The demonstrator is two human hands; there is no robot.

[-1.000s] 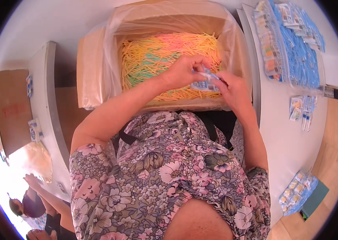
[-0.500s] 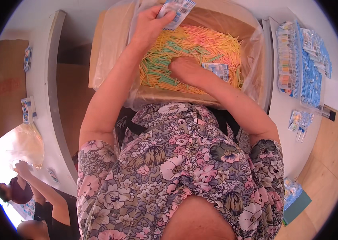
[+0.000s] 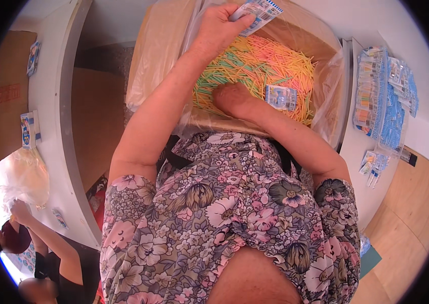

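My left hand (image 3: 222,28) pinches a small blue-and-white printed packet (image 3: 259,16) between thumb and fingers, above the far side of a big carton. Thin pastel sticks (image 3: 270,58) in yellow, pink, orange and green fill the carton loosely. Down among them, at the near side, is my right hand (image 3: 235,99), its fingers curled downward; what they hold, if anything, is hidden. A second packet (image 3: 281,98) of the same look lies flat on the sticks, just right of my right hand.
The carton (image 3: 158,48) has a clear plastic liner (image 3: 333,83) over its walls. On the right, rows of packets (image 3: 371,96) stand together, with a few loose ones (image 3: 375,163) nearer. At far left are a cardboard sheet (image 3: 6,101), a clear bag (image 3: 29,175) and another person's arm (image 3: 47,238).
My view has shifted slightly. My left hand with its packet appears farther right over the carton. My right hand stays low in the sticks, and the packet lying there shows more fully.
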